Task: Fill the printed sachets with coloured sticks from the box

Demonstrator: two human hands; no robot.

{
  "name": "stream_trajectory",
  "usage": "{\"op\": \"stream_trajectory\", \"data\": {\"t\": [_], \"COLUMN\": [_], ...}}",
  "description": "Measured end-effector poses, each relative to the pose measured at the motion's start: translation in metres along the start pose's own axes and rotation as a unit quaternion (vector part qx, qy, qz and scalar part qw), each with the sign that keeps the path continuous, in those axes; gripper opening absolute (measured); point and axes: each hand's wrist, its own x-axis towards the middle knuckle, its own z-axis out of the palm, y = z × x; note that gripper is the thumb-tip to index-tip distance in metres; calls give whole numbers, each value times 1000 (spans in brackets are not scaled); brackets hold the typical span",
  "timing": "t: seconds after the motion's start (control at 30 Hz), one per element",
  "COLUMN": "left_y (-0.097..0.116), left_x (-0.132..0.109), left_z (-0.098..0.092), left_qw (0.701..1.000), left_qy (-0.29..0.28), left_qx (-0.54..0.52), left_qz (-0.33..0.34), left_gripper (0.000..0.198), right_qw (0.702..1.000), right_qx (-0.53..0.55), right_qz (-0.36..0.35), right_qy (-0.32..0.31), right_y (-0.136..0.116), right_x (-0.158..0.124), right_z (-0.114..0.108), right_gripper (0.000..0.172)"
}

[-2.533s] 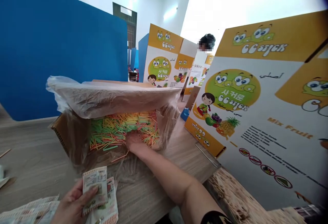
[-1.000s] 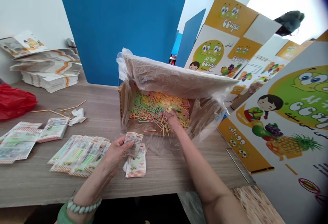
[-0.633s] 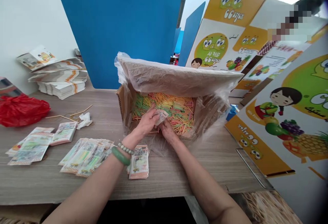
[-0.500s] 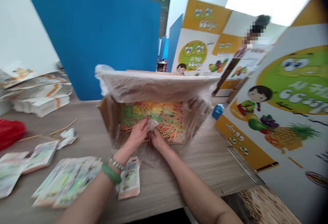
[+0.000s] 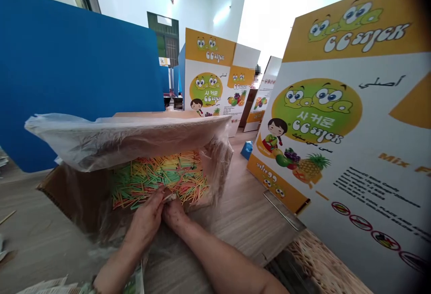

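1. Two hands meet at the front lip of the cardboard box [image 5: 55, 191], right up against each other.
2. Left hand [image 5: 146, 220] has its fingers closed, pinching a small packet [image 5: 169, 196] by the edge.
3. Right hand [image 5: 173, 213] is curled shut right against that same packet. Can't tell if anything's inside the fist, the fingers hide it.
4. So the packet sits between both sets of fingertips, just over the near edge of the colored sticks [image 5: 158, 175].
5. Those sticks (green, yellow, orange) are piled loose in the box, which has a clear plastic liner [image 5: 117, 137] folded back over its top.
6. Box is on the wooden counter [image 5: 242, 213], with a blue divider [image 5: 67, 69] behind it.
7. Big printed "CC Stick" cartons [image 5: 336, 128] stand to the right, and a small blue object [image 5: 247, 149] sits near their base.
8. More flat packets [image 5: 43, 285] peek in at the bottom left corner.
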Motion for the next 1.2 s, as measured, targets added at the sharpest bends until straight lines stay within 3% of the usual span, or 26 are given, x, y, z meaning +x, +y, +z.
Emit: {"op": "stream_trajectory", "data": {"t": [0.1, 0.17, 0.3, 0.47, 0.6, 0.7, 0.77, 0.83, 0.9, 0.97, 1.07, 1.2], "left_y": [0, 3, 12, 19, 22, 25, 27, 29, 32, 35, 41, 47], "left_x": [-1, -3, -7, -7, -4, -3, -8, -18, -31, -44, -61, -73], "left_z": [-6, -11, -15, -13, -18, -31, -42, -52, -59, -64, -68, -71], "left_qw": [995, 992, 998, 996, 989, 983, 951, 874, 781, 711, 666, 658], "left_qy": [-40, -33, -14, -59, -104, -41, 38, 97, 83, 65, 64, 61], "left_qx": [81, 107, 69, 58, 50, -59, -188, -350, -481, -551, -587, -605], "left_qz": [-45, -51, 1, -29, -92, -170, -241, -322, -390, -432, -456, -444], "left_gripper": [36, 36, 35, 42, 41, 28, 20, 23, 30, 33, 30, 27], "right_qw": [998, 994, 996, 997, 997, 998, 1000, 999, 997, 994, 995, 995], "right_qx": [-69, -108, -79, -63, -80, -60, -14, 16, 58, 77, 77, 65], "right_qz": [-5, -13, -13, 35, 22, 8, 5, 19, 9, -16, -38, -61], "right_qy": [-12, -16, 34, 18, 8, -18, -19, -27, -53, -72, -46, -54], "right_y": [-5, -9, -13, -11, -10, -15, -20, -21, -18, -13, -10, -10], "right_x": [-5, -7, -9, -10, -9, -11, -14, -14, -13, -11, -12, -19], "right_z": [-4, -6, -7, -3, -4, -10, -15, -19, -21, -21, -21, -20], "right_gripper": [9, 8, 10, 9, 9, 12, 17, 18, 21, 18, 9, 7]}}
